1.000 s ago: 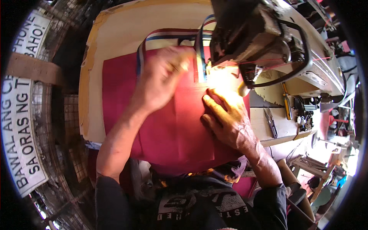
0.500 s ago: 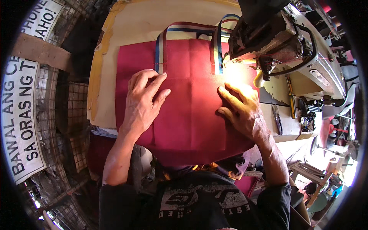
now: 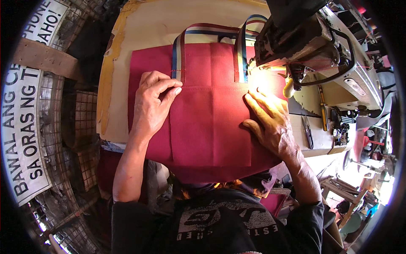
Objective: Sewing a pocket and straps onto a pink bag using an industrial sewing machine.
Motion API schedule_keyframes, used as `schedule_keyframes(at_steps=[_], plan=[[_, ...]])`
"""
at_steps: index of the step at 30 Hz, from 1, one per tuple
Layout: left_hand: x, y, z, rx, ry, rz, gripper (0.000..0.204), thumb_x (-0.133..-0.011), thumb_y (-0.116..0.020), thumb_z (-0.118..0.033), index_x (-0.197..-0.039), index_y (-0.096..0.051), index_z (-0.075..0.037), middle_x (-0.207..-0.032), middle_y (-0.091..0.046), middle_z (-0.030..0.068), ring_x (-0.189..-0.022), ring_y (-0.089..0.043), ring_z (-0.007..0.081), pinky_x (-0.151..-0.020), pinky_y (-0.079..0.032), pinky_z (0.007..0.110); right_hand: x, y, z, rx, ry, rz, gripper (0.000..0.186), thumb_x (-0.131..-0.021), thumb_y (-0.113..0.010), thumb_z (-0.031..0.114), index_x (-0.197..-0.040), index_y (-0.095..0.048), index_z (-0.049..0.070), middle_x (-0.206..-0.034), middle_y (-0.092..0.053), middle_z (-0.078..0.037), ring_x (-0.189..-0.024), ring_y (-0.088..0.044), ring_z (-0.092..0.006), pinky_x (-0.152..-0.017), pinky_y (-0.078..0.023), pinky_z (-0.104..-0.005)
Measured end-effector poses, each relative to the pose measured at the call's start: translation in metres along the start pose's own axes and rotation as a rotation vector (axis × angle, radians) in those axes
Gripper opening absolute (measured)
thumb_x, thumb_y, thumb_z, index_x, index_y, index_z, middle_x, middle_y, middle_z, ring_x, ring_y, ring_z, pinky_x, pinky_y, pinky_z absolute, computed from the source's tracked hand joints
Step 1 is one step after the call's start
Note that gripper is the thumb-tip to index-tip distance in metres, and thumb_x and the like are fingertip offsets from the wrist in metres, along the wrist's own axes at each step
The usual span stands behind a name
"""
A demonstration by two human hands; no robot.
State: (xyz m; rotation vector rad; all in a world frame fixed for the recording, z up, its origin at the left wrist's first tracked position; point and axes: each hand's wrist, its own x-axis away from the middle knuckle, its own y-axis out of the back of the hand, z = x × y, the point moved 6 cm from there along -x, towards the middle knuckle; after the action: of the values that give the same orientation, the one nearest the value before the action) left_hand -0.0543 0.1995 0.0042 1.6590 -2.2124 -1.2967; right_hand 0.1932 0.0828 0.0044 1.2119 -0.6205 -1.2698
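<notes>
Pinching thumb to forefinger, any hold unclear, the left hand (image 3: 153, 100) is nearer the striped strap (image 3: 207, 29), whose left leg runs twelve-to-six, ending by that pinch. The right hand (image 3: 270, 122) lies loosely spread, gripping nothing, on red cloth (image 3: 203, 127) beneath both, strap at eleven o'clock.

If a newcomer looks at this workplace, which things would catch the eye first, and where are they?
Probably the large red cloth, spread across the middle with the left hand and right hand over it. Striped strapping loops past its far edge. At upper right looms the dark sewing machine, beside a bright glow on the cloth.
</notes>
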Motion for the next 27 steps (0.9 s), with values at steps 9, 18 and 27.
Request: schedule_keyframes(at_steps=[9,18,27], plan=[[0.0024,-0.0008,-0.0019,-0.001,0.012,0.011,0.016,-0.084,-0.072,0.005,-0.097,-0.075,-0.004,-0.092,-0.065,0.0053,-0.095,-0.060,0.0228,-0.084,-0.050,0.036,0.0022,-0.0035,-0.0031,0.005,0.011,0.008,0.063,-0.080,-0.081,0.036,-0.132,-0.064,0.004,-0.137,-0.063,-0.012,-0.131,-0.056,-0.0322,-0.108,-0.040,-0.0460],[0.0050,-0.0020,-0.0029,-0.103,-0.011,0.015,0.016,-0.085,-0.070,0.004,-0.097,-0.075,-0.006,-0.094,-0.062,0.0057,-0.102,-0.058,0.0254,-0.092,-0.048,0.039,0.0012,-0.0034,-0.0044,0.011,0.021,0.009,0.066,-0.080,-0.079,0.041,-0.133,-0.062,0.006,-0.137,-0.062,-0.013,-0.129,-0.056,-0.0301,-0.100,-0.043,-0.0446],[0.0056,-0.0024,-0.0010,-0.104,-0.005,0.019,0.016,-0.085,-0.069,0.004,-0.097,-0.074,-0.006,-0.096,-0.062,0.0066,-0.107,-0.058,0.0271,-0.093,-0.050,0.040,0.0017,-0.0038,-0.0038,0.006,0.017,0.011,0.067,-0.080,-0.077,0.043,-0.134,-0.062,0.007,-0.139,-0.060,-0.012,-0.129,-0.055,-0.0302,-0.100,-0.042,-0.0450]])
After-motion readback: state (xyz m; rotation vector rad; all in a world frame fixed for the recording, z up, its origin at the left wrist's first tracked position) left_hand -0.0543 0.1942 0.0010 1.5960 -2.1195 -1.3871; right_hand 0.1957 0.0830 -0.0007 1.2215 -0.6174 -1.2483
